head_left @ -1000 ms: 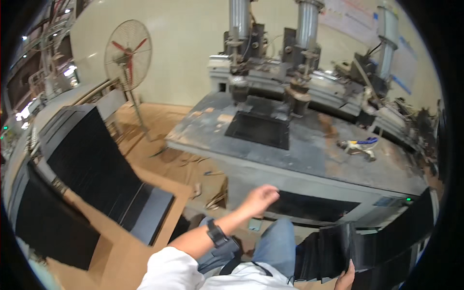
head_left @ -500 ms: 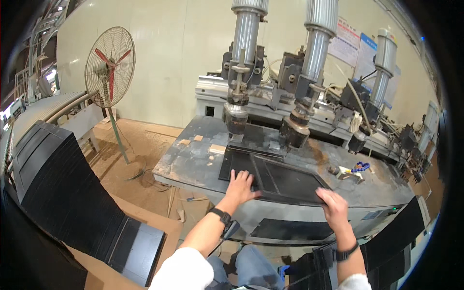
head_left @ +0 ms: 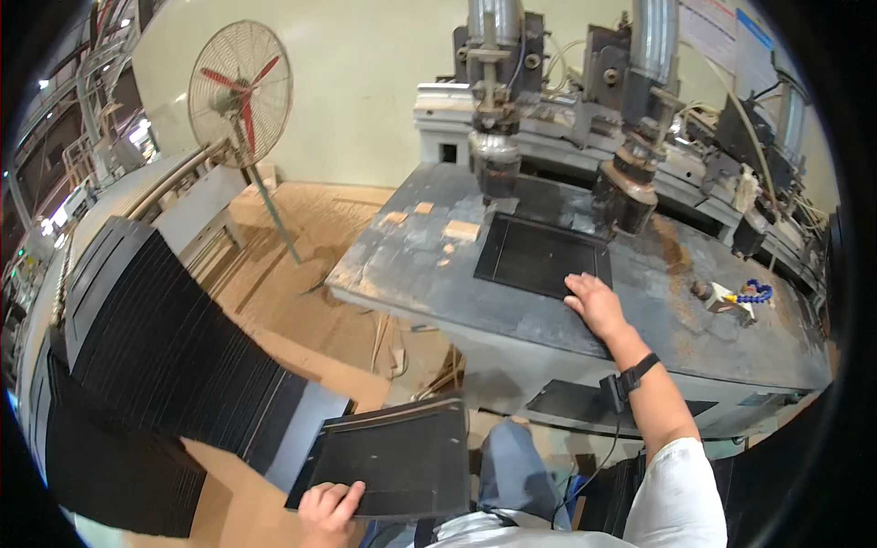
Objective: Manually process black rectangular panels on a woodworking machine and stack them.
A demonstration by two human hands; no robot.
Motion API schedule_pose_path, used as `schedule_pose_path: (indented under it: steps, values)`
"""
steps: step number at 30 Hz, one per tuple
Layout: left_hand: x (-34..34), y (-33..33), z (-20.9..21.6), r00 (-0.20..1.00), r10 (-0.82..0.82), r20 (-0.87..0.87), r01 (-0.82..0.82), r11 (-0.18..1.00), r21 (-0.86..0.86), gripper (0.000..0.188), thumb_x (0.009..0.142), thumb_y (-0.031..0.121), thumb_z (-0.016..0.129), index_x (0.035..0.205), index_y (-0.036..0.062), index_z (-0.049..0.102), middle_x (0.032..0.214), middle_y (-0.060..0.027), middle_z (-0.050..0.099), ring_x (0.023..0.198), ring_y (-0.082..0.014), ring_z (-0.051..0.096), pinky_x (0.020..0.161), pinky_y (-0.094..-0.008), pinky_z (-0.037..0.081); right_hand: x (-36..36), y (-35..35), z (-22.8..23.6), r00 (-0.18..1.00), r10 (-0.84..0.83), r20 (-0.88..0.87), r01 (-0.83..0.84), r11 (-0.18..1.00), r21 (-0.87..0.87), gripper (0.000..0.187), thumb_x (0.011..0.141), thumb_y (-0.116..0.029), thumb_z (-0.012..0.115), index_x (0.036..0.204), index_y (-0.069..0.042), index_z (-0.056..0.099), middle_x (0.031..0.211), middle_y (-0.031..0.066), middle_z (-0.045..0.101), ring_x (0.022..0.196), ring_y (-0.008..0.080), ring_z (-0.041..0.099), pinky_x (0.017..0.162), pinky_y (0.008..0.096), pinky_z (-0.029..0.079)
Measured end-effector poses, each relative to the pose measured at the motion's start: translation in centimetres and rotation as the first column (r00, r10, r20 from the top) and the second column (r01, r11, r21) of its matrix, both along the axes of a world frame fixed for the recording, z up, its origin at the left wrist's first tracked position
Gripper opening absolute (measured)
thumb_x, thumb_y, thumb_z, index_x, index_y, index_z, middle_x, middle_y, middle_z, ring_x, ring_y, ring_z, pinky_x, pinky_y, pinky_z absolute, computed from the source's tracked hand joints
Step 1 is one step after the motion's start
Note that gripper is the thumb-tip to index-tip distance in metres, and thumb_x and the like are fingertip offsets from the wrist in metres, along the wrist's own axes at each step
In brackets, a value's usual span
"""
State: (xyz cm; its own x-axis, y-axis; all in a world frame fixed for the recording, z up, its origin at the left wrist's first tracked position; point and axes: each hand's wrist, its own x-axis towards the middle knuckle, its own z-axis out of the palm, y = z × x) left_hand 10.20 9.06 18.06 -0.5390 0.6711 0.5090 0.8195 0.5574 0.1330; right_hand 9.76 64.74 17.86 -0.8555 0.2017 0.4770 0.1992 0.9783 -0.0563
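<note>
Left hand [head_left: 331, 511]: fingers closed on the near edge of a black rectangular panel [head_left: 397, 457] bearing thin lines, left of the jeans [head_left: 516, 466]. Right hand [head_left: 594, 306]: partly open, fingertips at the corner of a second black panel [head_left: 539, 251], flat on a scuffed grey table [head_left: 393, 274]. Behind: machine [head_left: 498, 164], red-bladed fan [head_left: 239, 91], pale wall [head_left: 365, 91].

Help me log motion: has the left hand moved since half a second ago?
Yes: judged against the worktable, the left hand has moved leftward and away from it.
</note>
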Motion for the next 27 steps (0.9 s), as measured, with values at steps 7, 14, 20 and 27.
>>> schedule_pose_path:
  steps: [7,14,20,27]
  values:
    - [1.9,-3.8,-1.9,0.905,0.424,0.023,-0.422,0.905,-0.058,0.052,0.065,-0.001,0.058,0.116,0.009,0.061,0.104,-0.0072,0.062,0.102,-0.0255,0.06,0.089,-0.0365,0.048,-1.7,-2.3,3.2,0.991,-0.059,0.118,0.066,0.996,-0.056,0.043,0.078,-0.021,0.069,0.116,-0.007,0.058,0.122,0.0132,0.058,0.113,0.0343,0.052,0.097,0.0435,0.04]
    - [-2.9,-4.4,-9.6,0.761,0.648,-0.009,-0.644,0.754,-0.129,0.053,0.079,0.0,0.049,0.131,0.013,0.052,0.126,-0.0055,0.058,0.118,-0.0267,0.053,0.099,-0.0409,0.044,7.2,-6.8,0.8,0.979,0.068,-0.193,-0.1,0.982,-0.159,0.053,0.087,-0.016,0.06,0.136,-0.008,0.044,0.141,0.0134,0.043,0.134,0.0325,0.034,0.109,0.0423,0.028]
    - [-8.0,-2.8,-15.8,0.669,0.716,0.201,-0.651,0.695,-0.305,0.064,0.082,0.018,0.064,0.141,0.012,0.038,0.143,-0.0057,0.041,0.129,-0.0386,0.038,0.104,-0.0557,0.034,30.9,-3.4,-8.0,0.882,-0.412,-0.229,0.4,0.911,-0.099,0.045,0.092,-0.012,0.055,0.135,-0.005,0.044,0.143,0.0143,0.04,0.134,0.0325,0.034,0.109,0.044,0.026]
    - [-9.7,-3.4,-15.8,0.653,0.722,0.23,-0.684,0.692,-0.232,0.064,0.068,0.025,0.077,0.125,0.0066,0.054,0.133,-0.0105,0.051,0.122,-0.0377,0.046,0.101,-0.0462,0.04,48.9,-15.3,-16.5,0.424,-0.892,0.158,0.849,0.452,0.275,0.065,0.074,-0.041,0.075,0.126,-0.006,0.057,0.117,0.0164,0.063,0.101,0.0374,0.062,0.083,0.0439,0.049]
